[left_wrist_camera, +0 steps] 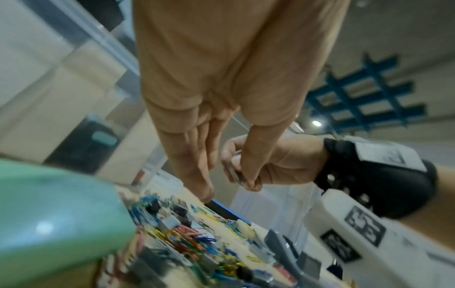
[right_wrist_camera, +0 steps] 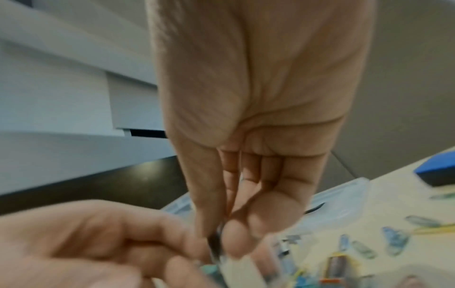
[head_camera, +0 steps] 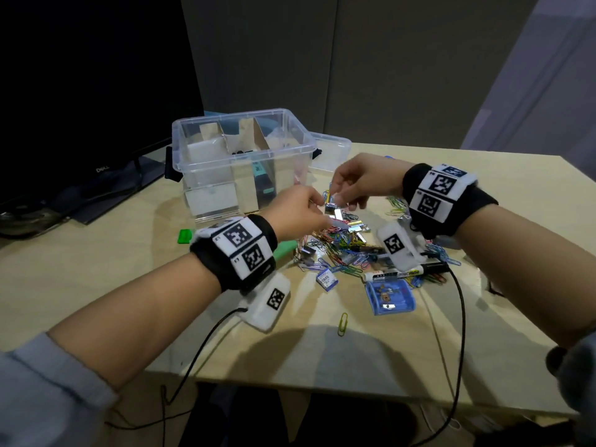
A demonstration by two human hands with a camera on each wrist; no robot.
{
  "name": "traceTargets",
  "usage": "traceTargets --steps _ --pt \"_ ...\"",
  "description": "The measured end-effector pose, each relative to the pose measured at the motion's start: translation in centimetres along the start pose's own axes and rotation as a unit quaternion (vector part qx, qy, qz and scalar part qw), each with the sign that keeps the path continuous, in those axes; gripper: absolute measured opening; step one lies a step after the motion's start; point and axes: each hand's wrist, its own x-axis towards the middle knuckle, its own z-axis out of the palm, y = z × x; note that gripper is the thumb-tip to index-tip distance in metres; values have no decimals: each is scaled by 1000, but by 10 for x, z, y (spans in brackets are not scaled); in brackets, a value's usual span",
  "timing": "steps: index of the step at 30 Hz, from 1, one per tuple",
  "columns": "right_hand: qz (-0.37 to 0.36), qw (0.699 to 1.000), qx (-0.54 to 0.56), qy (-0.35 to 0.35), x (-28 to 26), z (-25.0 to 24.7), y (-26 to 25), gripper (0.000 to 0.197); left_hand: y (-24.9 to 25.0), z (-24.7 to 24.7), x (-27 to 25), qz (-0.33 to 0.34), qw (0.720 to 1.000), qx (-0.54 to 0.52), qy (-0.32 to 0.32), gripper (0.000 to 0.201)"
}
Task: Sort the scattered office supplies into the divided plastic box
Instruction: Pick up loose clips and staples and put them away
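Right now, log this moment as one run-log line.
left hand: pinching small metal piece | right hand: pinching same small metal piece | above paper clip pile | divided plastic box: open

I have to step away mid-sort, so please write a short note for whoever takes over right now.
Right hand pinches a small metal clip above the pile; left hand meets it there, its grip unclear. The divided box stands open behind, a green marker and a few small items inside. Left to sort: paper clips, a black marker, blue case, and one yellow clip lying apart.
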Motion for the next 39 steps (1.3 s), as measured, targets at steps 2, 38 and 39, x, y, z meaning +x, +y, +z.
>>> traceTargets --steps 2,38,39 --pt "-22 996 83 0 -1 4 -9 7 3 1 2 -38 989 -142 -14 37" --pt "130 877 -454 -93 30 23 14 28 -18 -19 0 -81 969 -232 10 12" --pt "131 880 -446 -94 29 22 15 26 -20 -19 0 -82 968 -236 8 12"
